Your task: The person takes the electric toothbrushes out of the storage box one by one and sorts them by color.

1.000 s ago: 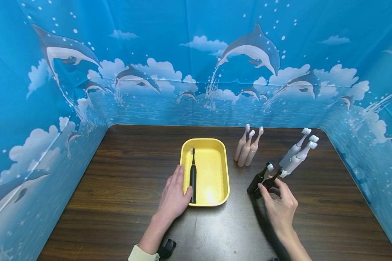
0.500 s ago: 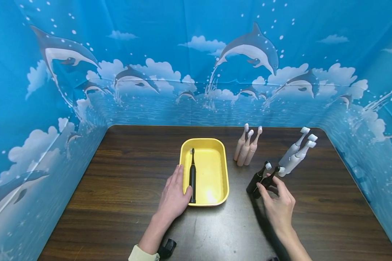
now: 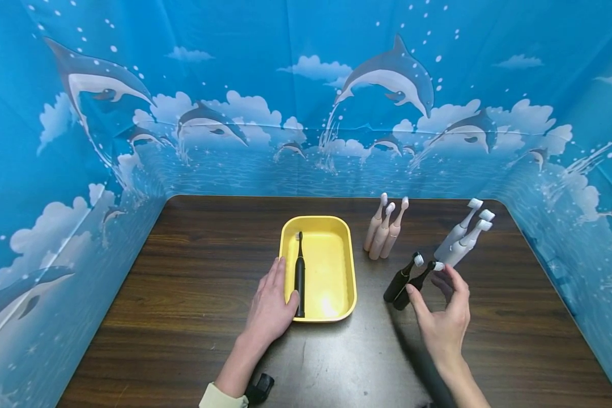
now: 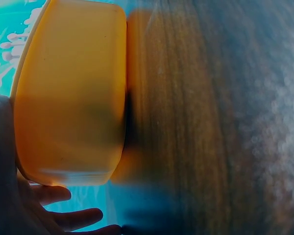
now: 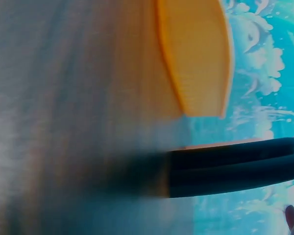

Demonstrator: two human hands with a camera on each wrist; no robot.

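Observation:
My left hand point(image 3: 271, 303) rests against the left side of a yellow tray point(image 3: 351, 266), fingers straight along the outside and thumb over the rim. The left wrist view shows the tray's wall point(image 4: 71, 93) beside that hand. Inside the tray lies a black electric toothbrush point(image 3: 300, 277). Two more black electric toothbrushes stand upright side by side, a left one point(image 3: 400, 284) and a right one point(image 3: 416, 284). My right hand point(image 3: 445, 323) is spread around the right one, with its thumb tip near the handle. In the right wrist view, fingertips point(image 5: 291, 215) show apart from the two black handles point(image 5: 230, 169).
Three pink electric toothbrushes point(image 3: 381, 238) stand behind the black pair. Several white ones point(image 3: 461, 246) stand close together at the right, just beyond my right hand. A blue dolphin-print curtain point(image 3: 234, 124) encloses the dark wooden table point(image 3: 183, 283) at the back and sides.
My right hand's fingers have spread and the hand has shifted slightly right, away from the right black toothbrush, which stays upright. The left hand and tray have not visibly moved.

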